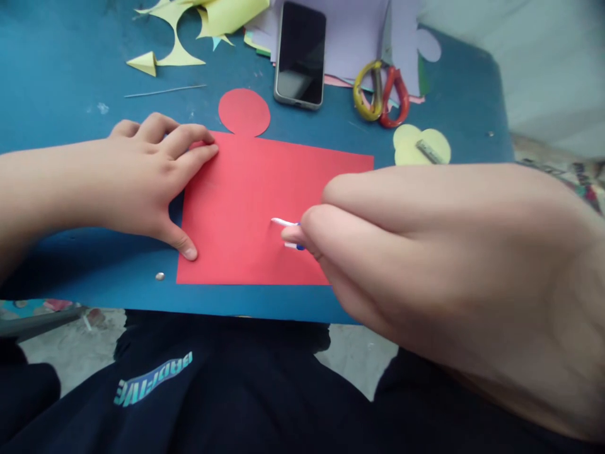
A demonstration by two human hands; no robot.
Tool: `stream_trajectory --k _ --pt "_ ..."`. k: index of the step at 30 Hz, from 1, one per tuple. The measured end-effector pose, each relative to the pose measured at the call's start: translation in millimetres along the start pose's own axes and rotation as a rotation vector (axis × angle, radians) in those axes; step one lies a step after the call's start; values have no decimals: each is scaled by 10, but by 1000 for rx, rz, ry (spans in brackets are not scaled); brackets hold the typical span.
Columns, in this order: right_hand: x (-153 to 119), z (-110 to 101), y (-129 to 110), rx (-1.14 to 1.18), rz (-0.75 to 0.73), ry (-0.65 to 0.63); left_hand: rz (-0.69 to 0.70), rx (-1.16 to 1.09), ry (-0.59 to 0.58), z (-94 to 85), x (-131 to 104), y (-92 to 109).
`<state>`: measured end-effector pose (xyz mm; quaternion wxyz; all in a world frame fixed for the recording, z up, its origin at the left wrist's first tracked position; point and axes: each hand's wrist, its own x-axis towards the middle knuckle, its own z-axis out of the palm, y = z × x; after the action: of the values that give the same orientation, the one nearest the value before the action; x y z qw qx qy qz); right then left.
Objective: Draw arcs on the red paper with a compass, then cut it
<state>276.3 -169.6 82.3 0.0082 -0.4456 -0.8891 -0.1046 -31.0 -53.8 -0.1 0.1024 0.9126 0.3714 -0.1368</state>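
A red paper sheet lies flat on the blue table. My left hand rests palm down on the sheet's left edge, fingers spread, pinning it. My right hand is closed around a small white and blue pen-like tool, whose tip touches the middle of the red sheet. Most of the tool is hidden inside my fingers. A red paper circle lies just beyond the sheet's far edge.
A phone lies face up at the back. Scissors with yellow and red handles sit to its right, near pale yellow circles. Yellow paper offcuts and lilac sheets lie along the far edge. A thin needle-like rod lies at left.
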Motion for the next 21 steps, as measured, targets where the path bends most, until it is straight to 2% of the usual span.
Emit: stream_trajectory --k 3,10,15,19,21 --pt "-66 43 -5 -20 -151 121 -48 59 -33 -43 7 59" --pt "10 58 58 -43 -70 147 11 26 49 -20 -10 21" --pt "-18 54 89 -35 -49 102 -49 -13 19 4 20 5" --pt "-94 12 90 -1 -95 50 -27 50 27 -36 39 57" --pt "-134 17 92 48 -34 -39 -34 96 4 -66 50 84"
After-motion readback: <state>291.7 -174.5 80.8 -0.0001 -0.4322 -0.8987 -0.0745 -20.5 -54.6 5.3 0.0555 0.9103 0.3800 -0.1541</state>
